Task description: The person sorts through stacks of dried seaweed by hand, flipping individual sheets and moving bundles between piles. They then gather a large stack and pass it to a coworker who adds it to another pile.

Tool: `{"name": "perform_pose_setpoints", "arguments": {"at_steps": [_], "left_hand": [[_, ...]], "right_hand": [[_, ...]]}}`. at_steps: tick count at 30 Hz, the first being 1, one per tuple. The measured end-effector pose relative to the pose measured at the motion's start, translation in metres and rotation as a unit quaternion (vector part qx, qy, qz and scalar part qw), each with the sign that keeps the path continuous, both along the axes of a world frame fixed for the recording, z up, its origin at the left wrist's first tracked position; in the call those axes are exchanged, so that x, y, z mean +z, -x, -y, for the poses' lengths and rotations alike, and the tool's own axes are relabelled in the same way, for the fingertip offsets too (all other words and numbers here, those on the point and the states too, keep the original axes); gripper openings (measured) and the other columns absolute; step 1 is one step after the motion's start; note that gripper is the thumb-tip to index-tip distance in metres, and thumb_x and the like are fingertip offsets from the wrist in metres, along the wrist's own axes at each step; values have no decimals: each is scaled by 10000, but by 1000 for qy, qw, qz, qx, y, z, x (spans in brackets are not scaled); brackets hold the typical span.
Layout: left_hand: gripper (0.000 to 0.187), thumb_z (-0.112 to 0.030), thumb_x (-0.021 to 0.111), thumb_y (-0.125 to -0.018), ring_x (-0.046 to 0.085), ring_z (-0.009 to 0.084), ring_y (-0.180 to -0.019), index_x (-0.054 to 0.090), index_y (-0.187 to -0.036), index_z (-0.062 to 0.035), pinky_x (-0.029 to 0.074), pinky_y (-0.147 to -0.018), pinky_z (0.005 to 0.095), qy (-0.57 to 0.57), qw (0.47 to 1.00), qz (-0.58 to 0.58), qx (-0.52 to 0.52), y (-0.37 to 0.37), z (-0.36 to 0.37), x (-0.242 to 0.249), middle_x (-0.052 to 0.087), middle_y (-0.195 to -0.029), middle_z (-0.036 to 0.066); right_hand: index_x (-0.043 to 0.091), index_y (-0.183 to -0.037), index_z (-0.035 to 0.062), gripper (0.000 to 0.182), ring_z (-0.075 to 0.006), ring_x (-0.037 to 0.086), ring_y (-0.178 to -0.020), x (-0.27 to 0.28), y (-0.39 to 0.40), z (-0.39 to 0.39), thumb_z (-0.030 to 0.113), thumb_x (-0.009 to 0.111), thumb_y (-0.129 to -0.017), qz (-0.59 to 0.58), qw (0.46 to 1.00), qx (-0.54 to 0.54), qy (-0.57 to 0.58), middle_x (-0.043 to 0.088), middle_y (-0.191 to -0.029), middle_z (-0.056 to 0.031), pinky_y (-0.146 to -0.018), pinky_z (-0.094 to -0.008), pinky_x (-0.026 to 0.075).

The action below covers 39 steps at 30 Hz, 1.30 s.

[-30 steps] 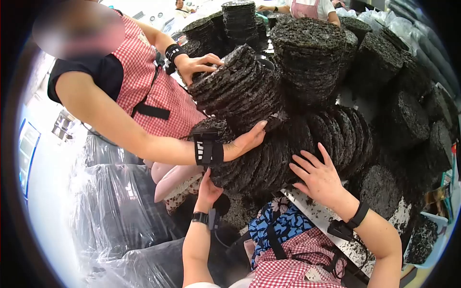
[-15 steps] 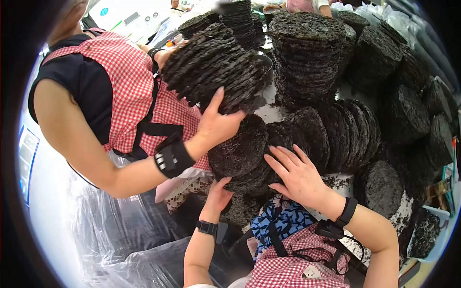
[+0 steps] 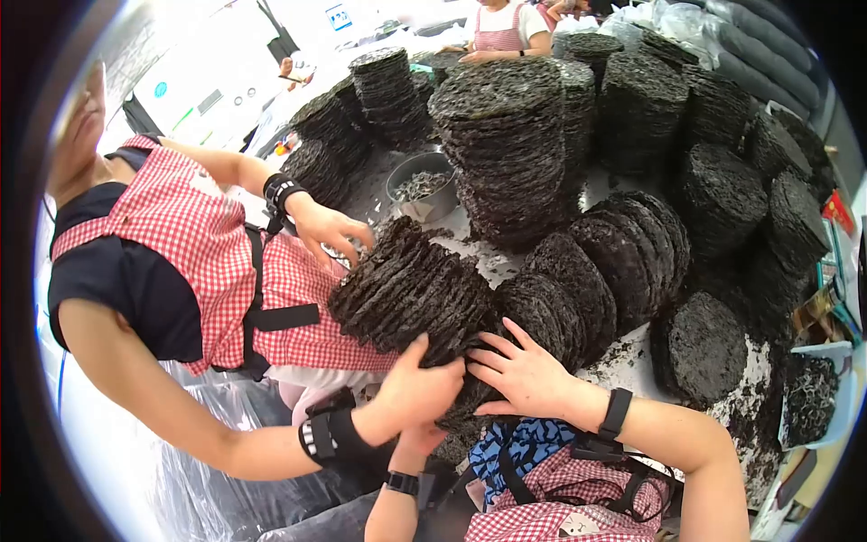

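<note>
My right hand (image 3: 526,375) rests with fingers stretched out and spread on the near end of a row of round, dark dried seaweed sheets (image 3: 551,303). My left hand (image 3: 423,440) is low beside the stack, partly covered by a co-worker's hand (image 3: 420,388); its fingers are hidden. That co-worker's hand grips the lower edge of a tilted stack of seaweed sheets (image 3: 411,289), just left of my right hand. The co-worker's other hand (image 3: 332,233) hovers off the stack's upper left side, fingers apart.
Tall seaweed stacks (image 3: 501,154) stand across the table (image 3: 637,348). A round metal tin (image 3: 424,206) with shreds sits behind the tilted stack. At the right edge is a pale blue bin (image 3: 842,384). Another person (image 3: 508,32) stands at the far side.
The co-worker's tilted stack has come down against the row near my hands, and their far hand has come off it. My left hand is now more covered. The view has shifted.
</note>
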<state>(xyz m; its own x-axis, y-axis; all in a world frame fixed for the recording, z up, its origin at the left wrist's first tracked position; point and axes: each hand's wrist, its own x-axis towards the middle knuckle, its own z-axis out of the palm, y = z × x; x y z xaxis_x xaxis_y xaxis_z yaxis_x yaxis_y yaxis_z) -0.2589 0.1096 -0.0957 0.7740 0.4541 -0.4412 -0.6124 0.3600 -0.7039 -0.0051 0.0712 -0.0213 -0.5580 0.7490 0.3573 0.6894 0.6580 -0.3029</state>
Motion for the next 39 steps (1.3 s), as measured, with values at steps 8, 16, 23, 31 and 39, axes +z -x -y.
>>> {"name": "perform_pose_setpoints", "arguments": {"at_steps": [8,16,23,31,39], "left_hand": [[415,-252,462,-935,388,174,-1276,505,-1277,-22,344,-1067,349,659,721,149,-157,-86,63,11,471,-1325,66],[472,-297,507,-957,435,243,-1278,518,-1305,21,299,-1134,477,398,880,246,-74,-164,34,49,526,-1317,108],[785,-608,374,-965,229,227,-1428,139,-1512,-95,202,-1178,412,-445,590,-673,-25,-77,34,45,237,-1534,66],[841,-676,366,-934,204,231,-1442,59,-1533,-172,127,-1178,457,-370,633,-672,106,-50,29,-3,147,-1577,78],[733,-262,663,-892,161,288,-1459,271,-1491,-104,183,-1171,420,-655,238,-709,-107,-106,63,-30,151,-1578,143]], "right_hand": [[389,-1397,47,629,-345,312,-1377,11,-71,98,192,671,-853,-347,871,-346,19,323,-1478,-193,-1137,-471,239],[356,-1421,26,578,-216,380,-1335,-40,-106,90,303,578,-965,-672,578,-344,311,439,-1430,-130,-1109,-359,278],[426,-1371,2,484,-226,424,-1313,-38,-113,86,219,575,-965,-640,634,-292,320,465,-1411,-152,-1103,-346,317],[382,-1406,7,544,-224,383,-1336,-54,-129,97,250,565,-954,-634,609,-300,369,444,-1425,-121,-1099,-373,301],[246,-1470,-15,686,-271,288,-1405,-62,-129,109,263,573,-935,-660,598,-333,309,268,-1530,-186,-1146,-408,240]]}}
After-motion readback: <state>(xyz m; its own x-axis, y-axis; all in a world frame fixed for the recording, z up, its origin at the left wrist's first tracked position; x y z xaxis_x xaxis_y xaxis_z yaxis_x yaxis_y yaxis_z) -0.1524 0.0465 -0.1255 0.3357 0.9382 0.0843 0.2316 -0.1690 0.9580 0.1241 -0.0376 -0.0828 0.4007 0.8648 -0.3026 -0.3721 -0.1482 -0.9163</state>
